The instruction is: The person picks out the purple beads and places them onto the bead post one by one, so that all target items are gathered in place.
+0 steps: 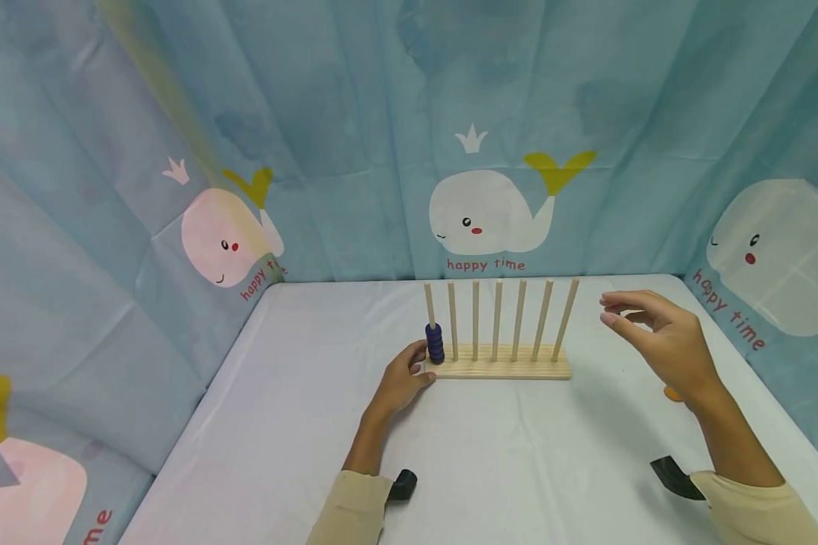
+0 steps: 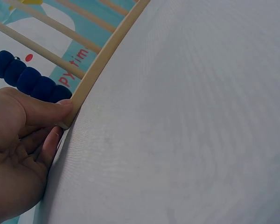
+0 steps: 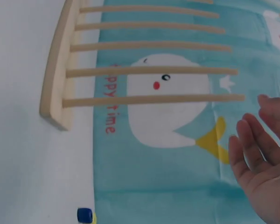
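Observation:
A wooden peg rack (image 1: 497, 369) stands on the white table, with several upright pegs along its base. Dark blue beads (image 1: 435, 344) are stacked on its leftmost peg, and the other pegs are bare. My left hand (image 1: 402, 381) grips the left end of the base beside the beads; in the left wrist view the thumb (image 2: 60, 108) presses on the base's edge. To the right of the rack my right hand (image 1: 668, 333) is raised, its fingers loosely bent. The right wrist view shows no object in that hand (image 3: 266, 158), which is near the peg tips.
An orange piece (image 1: 672, 393) lies on the table, partly behind my right wrist. A dark blue bead (image 3: 85, 215) with something yellow beside it appears low in the right wrist view. A blue curtain (image 1: 354, 151) printed with whales surrounds the table (image 1: 293, 363).

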Motion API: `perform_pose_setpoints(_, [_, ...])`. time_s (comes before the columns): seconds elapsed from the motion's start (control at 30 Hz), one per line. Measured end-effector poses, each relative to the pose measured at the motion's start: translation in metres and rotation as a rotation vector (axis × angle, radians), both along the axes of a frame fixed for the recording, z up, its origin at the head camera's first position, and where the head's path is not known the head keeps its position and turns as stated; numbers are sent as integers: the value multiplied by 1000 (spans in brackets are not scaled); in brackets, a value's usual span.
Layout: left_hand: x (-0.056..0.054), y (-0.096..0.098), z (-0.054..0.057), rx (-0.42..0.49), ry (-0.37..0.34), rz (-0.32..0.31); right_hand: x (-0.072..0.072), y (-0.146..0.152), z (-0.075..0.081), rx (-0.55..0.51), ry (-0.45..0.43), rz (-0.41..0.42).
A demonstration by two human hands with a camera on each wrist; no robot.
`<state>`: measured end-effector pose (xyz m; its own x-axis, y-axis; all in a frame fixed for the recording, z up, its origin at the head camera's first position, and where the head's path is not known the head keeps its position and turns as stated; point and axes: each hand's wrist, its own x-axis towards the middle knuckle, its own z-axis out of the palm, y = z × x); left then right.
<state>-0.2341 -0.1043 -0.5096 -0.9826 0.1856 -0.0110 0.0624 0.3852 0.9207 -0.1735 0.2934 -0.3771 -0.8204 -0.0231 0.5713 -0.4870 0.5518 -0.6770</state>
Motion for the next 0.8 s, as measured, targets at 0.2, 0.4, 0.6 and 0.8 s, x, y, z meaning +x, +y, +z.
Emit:
perform_pose_setpoints(0.2, [0,-1,1,-10,10,3,9,17,-10,24,-42,-59])
perform_pose_setpoints(0.4, [0,1,1,3,9,3,19,36,-23,24,-108,-129])
perform_pose_setpoints(0.6, [0,1,-1,0,2,3,29,61,-37,0,-227,-184])
perform_pose_setpoints(0.8, [1,0,-1,-12,2,8,38,80,-52,41,-233,-233])
